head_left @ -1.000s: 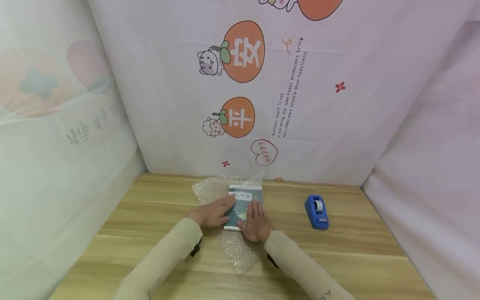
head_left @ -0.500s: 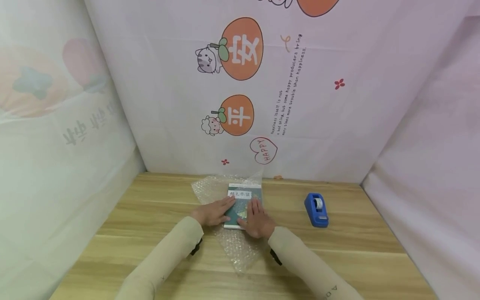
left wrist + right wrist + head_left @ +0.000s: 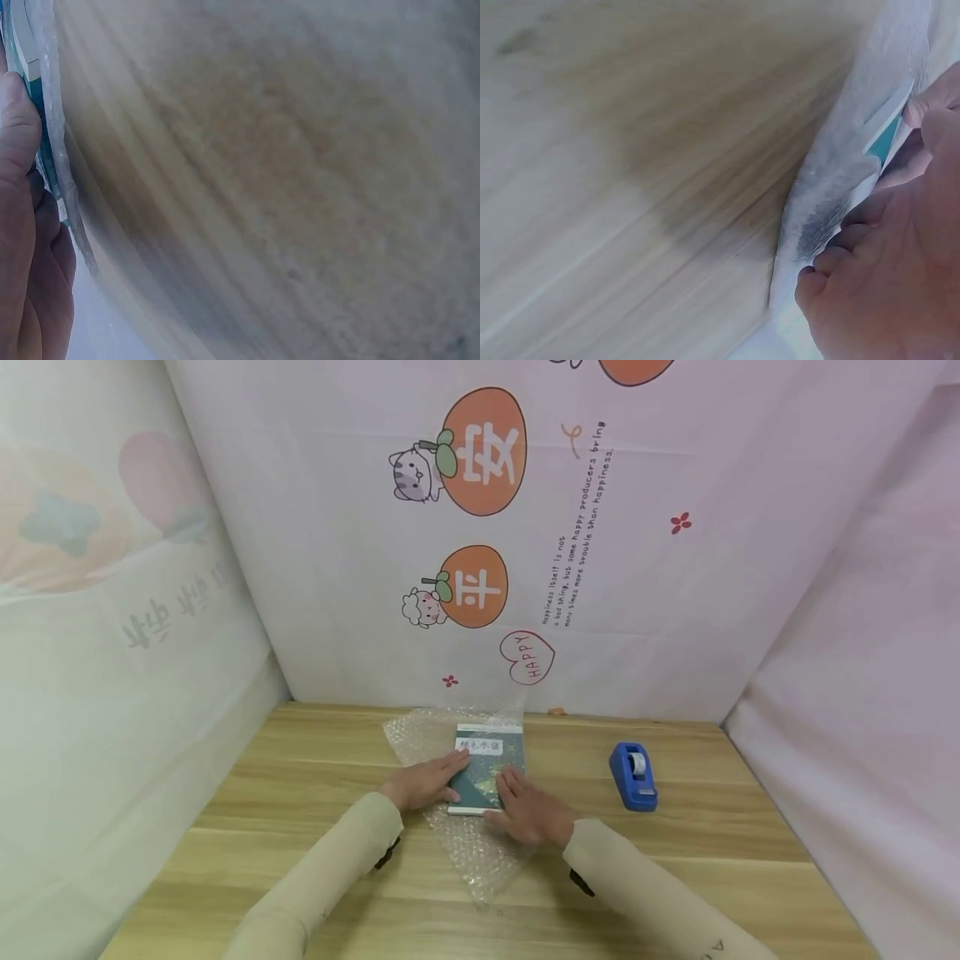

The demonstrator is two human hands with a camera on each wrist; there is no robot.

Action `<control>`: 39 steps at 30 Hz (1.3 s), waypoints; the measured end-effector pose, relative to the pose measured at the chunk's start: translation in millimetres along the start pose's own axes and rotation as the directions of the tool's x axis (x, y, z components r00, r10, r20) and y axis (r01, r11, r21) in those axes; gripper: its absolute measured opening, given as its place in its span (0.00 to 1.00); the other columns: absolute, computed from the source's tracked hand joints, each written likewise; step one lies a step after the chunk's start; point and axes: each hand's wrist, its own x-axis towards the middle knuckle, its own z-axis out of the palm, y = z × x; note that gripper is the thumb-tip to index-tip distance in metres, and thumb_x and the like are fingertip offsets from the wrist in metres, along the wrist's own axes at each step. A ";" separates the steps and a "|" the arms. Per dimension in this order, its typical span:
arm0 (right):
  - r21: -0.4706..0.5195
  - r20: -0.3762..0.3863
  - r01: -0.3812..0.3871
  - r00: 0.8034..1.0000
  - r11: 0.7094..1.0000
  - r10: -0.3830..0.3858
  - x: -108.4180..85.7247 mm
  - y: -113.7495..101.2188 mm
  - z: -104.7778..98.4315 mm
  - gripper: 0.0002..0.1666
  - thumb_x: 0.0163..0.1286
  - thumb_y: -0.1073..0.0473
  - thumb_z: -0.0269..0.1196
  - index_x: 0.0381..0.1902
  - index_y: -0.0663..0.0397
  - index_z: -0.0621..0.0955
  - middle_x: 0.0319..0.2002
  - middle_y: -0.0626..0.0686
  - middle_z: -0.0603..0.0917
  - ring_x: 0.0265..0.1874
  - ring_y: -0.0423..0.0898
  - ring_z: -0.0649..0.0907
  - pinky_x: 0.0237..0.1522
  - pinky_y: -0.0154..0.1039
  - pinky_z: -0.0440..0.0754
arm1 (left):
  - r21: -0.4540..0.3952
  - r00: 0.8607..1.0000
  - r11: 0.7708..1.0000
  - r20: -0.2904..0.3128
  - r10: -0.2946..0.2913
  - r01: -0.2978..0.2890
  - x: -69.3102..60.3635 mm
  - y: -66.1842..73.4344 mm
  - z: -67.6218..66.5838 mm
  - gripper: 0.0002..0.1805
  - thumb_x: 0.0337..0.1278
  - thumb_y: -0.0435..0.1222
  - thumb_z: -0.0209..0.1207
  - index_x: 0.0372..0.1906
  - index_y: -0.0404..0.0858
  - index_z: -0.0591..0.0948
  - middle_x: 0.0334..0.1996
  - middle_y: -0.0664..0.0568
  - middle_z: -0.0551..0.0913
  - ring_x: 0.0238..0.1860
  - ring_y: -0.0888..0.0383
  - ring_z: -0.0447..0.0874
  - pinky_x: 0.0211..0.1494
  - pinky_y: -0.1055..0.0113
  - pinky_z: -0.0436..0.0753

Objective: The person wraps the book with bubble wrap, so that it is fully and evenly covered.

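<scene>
A dark green book with a white title label lies on a sheet of bubble wrap, and part of the film also covers its upper right side. My left hand rests on the book's left edge with its fingers fairly straight. On the lower right, my right hand lies with extended fingers over the book's edge and the wrap. In the right wrist view, clear wrap stands up along the book's side beside the hand. The left wrist view shows the thumb on the book's edge.
A blue tape dispenser with a roll of tape stands to the right on the wooden table. White printed cloth hangs right behind the table, and more cloth encloses the left and right sides.
My right hand has slid right and turned, uncovering more of the book's lower part. The left hand stays nearly in place. The head view has tilted slightly.
</scene>
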 end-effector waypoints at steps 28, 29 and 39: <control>-0.041 0.000 0.042 0.999 0.998 -0.042 -27.4 5.9 19.2 0.49 0.86 0.32 0.36 0.86 0.60 0.46 0.87 0.61 0.42 0.87 0.58 0.45 0.86 0.55 0.57 | 0.180 0.995 0.982 0.071 -0.066 0.053 4.0 12.4 -16.7 0.44 0.76 0.53 0.56 0.85 0.37 0.57 0.86 0.47 0.54 0.86 0.50 0.55 0.87 0.54 0.61; -0.044 0.003 0.042 0.999 0.998 -0.042 -27.4 5.7 19.3 0.48 0.86 0.32 0.36 0.86 0.60 0.46 0.87 0.61 0.42 0.87 0.57 0.45 0.86 0.55 0.56 | 0.185 0.994 0.981 0.078 -0.074 0.058 4.5 14.6 -19.8 0.44 0.76 0.53 0.57 0.84 0.36 0.58 0.86 0.46 0.55 0.86 0.50 0.56 0.87 0.55 0.61; -0.041 0.005 0.068 0.998 0.997 -0.068 -30.0 3.5 15.5 0.47 0.87 0.35 0.37 0.85 0.64 0.48 0.87 0.64 0.43 0.87 0.60 0.46 0.86 0.57 0.56 | 0.079 0.991 0.988 0.010 -0.135 0.134 10.4 11.6 -49.7 0.38 0.76 0.48 0.61 0.80 0.34 0.65 0.78 0.40 0.71 0.78 0.43 0.71 0.82 0.49 0.70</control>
